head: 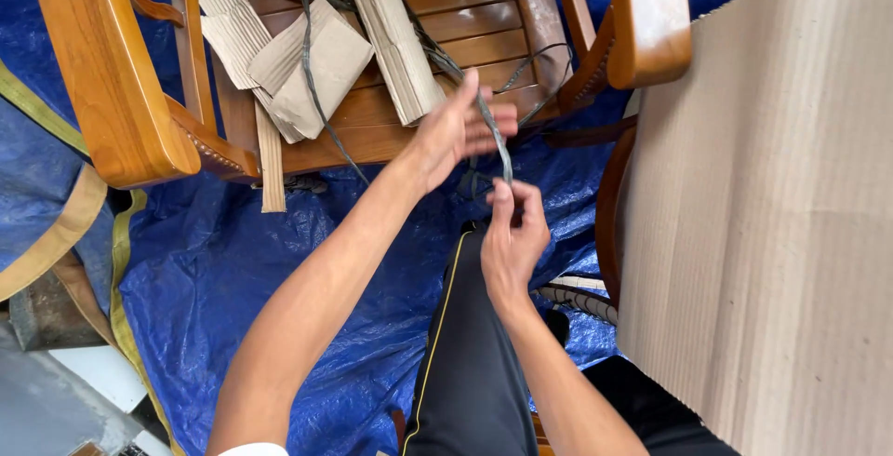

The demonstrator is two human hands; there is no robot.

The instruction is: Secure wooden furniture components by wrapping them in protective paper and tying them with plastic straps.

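Grey strap (498, 140): flat, narrow, dull plastic band, running taut between the 2 hands just in front of the chair seat, above the blue tarp.

Left hand (453, 130): arm extended forward from lower left, palm turned inward, fingers partly spread; the strap passes across the fingers and is gripped near the fingertips.

Right hand (512, 233): lower and nearer the body, wrist bent, thumb and forefinger pinched shut on the lower end of the strap. It hangs just above the knee in black trousers (470, 363), which carry 1 thin yellow side stripe.

Wooden chair (121, 74): glossy orange-brown, slatted seat, rounded armrests. On the seat lie folded pieces of corrugated cardboard (312, 70), ribbed and tan, with more loose grey straps (312, 84) tangled over them; 1 narrow cardboard strip hangs over the seat's front edge.

Blue tarp (242, 270): crinkled, shiny, covering the floor under the chair and legs.

Large corrugated cardboard sheet (772, 233): fills the right side, fine ribs running lengthwise, with a second wooden chair's (646, 19) armrest at its upper left edge.

Olive webbing bands (56, 233): flat, woven, lying at the left edge over the tarp.
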